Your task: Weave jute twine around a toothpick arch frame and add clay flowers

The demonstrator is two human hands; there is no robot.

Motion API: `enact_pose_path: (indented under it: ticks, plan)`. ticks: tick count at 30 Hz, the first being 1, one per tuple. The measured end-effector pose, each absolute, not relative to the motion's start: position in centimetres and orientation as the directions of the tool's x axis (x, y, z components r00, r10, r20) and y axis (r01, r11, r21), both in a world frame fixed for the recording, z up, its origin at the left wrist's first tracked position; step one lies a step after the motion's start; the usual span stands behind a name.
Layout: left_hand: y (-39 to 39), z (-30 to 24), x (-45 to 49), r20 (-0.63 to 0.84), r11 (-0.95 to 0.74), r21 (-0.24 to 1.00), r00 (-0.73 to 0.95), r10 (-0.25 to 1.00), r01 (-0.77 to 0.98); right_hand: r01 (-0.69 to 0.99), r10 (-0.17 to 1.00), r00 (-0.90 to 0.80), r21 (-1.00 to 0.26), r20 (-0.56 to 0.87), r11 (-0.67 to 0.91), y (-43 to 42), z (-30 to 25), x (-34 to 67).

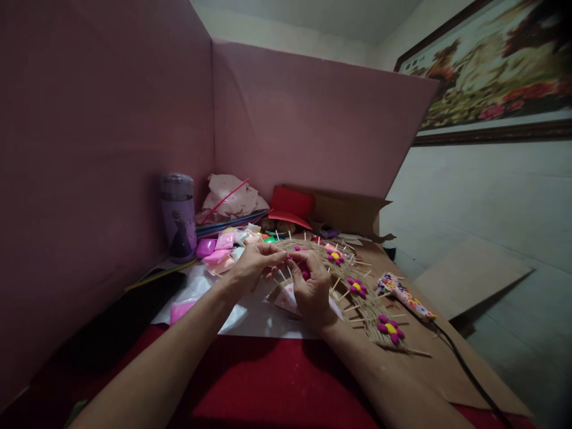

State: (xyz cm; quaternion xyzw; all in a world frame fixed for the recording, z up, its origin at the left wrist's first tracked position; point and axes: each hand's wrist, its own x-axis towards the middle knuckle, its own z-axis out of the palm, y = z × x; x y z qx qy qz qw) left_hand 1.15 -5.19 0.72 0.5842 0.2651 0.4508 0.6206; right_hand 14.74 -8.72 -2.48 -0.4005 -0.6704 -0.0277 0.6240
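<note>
Your forearms (pixel 156 357) lie nearest the head camera, leading to your left hand (pixel 254 260) and right hand (pixel 311 289), whose fingers curl in, thumbs and forefingers pinched nearly closed on a small magenta piece (pixel 289 258) they mostly hide. Just beyond and to the right of your right hand curves the twine band (pixel 369 307) with its magenta-and-yellow flowers (pixel 357 287); farther right lies the patterned glue gun (pixel 404 296).
</note>
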Motion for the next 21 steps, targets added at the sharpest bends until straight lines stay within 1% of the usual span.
enact_pose_path:
  ticks: [4,8,13,17,21]
  plan:
    - [-5.11,0.54,1.16,0.19,-0.095,0.969,0.436,0.88,-0.23,0.57,0.49,0.096,-0.451,0.866,0.687,-8.67,-2.48,14.74]
    - [-5.01,0.41,1.13,0.216,-0.108,0.96,0.441,0.871,-0.259,0.577,0.498,0.091,-0.453,0.862,0.679,-8.64,-2.48,14.8]
    - [-5.11,0.45,1.15,0.17,-0.076,0.971,0.432,0.885,-0.226,0.576,0.492,0.098,-0.453,0.865,0.68,-8.74,-2.39,14.79]
    - [-4.86,0.1,1.21,0.237,-0.124,0.957,0.457,0.857,-0.263,0.567,0.493,0.1,-0.457,0.864,0.686,-8.75,-2.31,14.71]
    - [-4.77,-0.03,1.26,0.206,-0.071,0.952,0.454,0.867,-0.298,0.568,0.491,0.103,-0.456,0.865,0.685,-8.67,-2.35,14.7]
